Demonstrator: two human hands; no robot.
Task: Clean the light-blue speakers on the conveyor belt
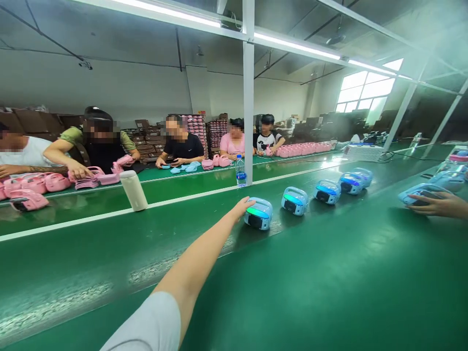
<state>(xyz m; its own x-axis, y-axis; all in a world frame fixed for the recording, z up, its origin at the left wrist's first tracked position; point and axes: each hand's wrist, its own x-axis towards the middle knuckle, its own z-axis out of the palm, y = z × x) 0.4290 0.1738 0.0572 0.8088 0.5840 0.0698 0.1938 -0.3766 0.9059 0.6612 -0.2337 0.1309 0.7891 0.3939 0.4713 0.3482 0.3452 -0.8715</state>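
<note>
Your left hand [242,206] is stretched far out over the green conveyor belt [329,282], fingertips touching the nearest light-blue speaker [258,214], which heads a row of four more blue units [323,190] spaced along the belt toward the right. A hand at the right edge [435,204] rests against another blue unit [420,193]; whose hand it is cannot be told. Across the belt, seated workers [182,144] handle pink casings [34,187], with a white tumbler [133,190] and a water bottle [240,171] standing near the white post [248,97].
</note>
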